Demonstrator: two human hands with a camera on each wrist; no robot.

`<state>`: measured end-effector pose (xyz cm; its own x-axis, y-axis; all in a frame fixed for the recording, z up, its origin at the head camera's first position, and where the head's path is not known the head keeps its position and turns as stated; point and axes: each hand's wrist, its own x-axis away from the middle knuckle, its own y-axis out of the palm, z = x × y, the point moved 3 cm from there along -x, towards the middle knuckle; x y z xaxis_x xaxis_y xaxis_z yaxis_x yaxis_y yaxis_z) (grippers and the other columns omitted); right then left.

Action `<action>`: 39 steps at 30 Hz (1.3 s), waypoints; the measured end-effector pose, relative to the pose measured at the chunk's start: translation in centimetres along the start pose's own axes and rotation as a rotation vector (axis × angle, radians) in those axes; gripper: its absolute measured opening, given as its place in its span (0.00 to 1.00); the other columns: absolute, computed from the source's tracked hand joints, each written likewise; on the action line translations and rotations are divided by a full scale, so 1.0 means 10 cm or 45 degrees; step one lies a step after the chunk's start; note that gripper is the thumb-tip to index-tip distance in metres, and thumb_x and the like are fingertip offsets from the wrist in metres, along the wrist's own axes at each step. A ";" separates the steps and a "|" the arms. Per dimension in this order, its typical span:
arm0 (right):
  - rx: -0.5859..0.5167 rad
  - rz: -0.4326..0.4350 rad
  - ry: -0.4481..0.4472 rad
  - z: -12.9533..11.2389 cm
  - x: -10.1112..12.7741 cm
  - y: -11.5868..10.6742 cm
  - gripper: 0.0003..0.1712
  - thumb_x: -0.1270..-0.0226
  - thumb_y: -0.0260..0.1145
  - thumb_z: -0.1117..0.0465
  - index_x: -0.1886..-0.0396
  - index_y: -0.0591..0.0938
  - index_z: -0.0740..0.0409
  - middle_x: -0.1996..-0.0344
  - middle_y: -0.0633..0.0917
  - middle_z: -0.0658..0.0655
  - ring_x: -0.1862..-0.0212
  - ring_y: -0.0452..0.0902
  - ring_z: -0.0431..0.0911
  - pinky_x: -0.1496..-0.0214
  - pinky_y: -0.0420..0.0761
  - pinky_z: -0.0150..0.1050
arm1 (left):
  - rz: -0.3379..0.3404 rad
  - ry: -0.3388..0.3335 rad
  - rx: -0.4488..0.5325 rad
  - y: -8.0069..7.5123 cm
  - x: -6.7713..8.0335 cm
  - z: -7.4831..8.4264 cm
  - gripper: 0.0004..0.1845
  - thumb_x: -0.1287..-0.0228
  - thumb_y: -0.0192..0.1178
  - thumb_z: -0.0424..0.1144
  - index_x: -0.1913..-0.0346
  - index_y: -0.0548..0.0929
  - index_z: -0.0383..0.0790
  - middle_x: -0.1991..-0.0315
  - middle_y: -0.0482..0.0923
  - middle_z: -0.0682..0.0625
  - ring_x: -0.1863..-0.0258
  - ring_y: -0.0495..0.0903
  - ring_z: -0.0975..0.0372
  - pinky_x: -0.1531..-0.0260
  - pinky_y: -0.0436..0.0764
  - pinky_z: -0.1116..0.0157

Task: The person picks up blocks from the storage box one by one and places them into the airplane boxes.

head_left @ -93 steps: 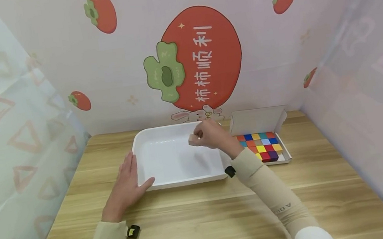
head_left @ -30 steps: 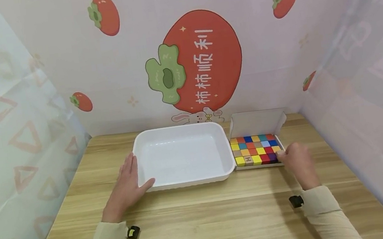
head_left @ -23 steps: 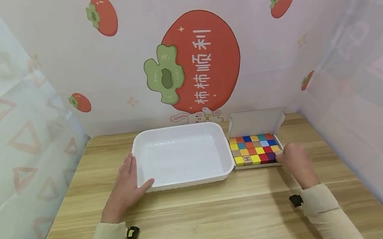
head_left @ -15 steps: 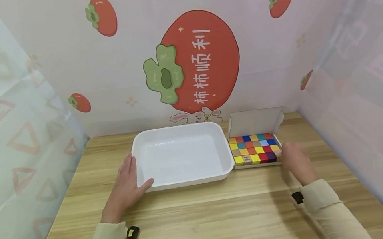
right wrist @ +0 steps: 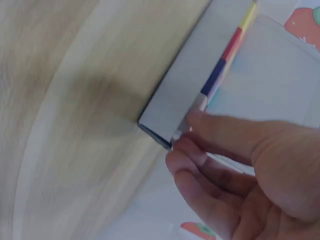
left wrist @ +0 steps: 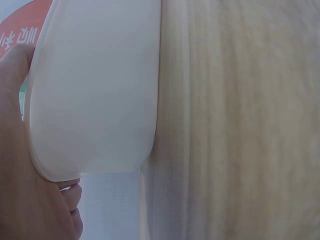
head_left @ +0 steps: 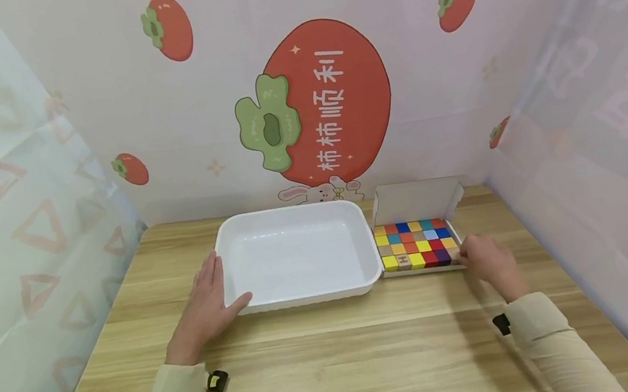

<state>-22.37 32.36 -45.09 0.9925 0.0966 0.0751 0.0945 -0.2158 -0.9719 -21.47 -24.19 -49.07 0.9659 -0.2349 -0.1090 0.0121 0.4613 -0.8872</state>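
A white plastic tray [head_left: 303, 293] stands in the middle of the wooden table, with nothing in it. My left hand [head_left: 208, 299] lies flat on the table against the tray's left wall [left wrist: 95, 100], thumb at its front corner. To the right of the tray, touching it or nearly so, a shallow cardboard box [head_left: 422, 270] is packed with several coloured cubes [head_left: 416, 245], its lid [head_left: 416, 201] standing up at the back. My right hand [head_left: 480, 260] is at the box's right front corner. Its fingertips [right wrist: 192, 120] touch the box's grey side wall [right wrist: 195, 75] and hold nothing.
Printed curtain walls close in the table on the left, back and right. Bare wooden tabletop [head_left: 340, 351] stretches in front of the tray and the box. Small black cameras sit on both wrists [head_left: 217, 381].
Three seconds ago my right hand held a pale cube above the tray. It now rests at the box's right front corner, holding nothing. My left hand and the tray have not moved.
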 end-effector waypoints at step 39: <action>-0.448 -0.078 0.032 0.28 -0.39 0.33 0.65 0.39 0.76 0.32 0.24 0.61 0.78 0.32 0.76 0.77 0.40 0.76 0.62 0.29 0.76 0.66 | 0.012 0.015 0.028 0.02 0.00 -0.02 0.61 0.28 0.59 0.66 0.16 0.40 0.25 0.13 0.34 0.33 0.13 0.37 0.39 0.16 0.46 0.37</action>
<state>-26.13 33.96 -49.25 0.9853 0.0968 0.1404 0.1705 -0.5323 -0.8292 -21.54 -24.29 -49.36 0.9628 -0.2409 -0.1227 0.0091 0.4825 -0.8759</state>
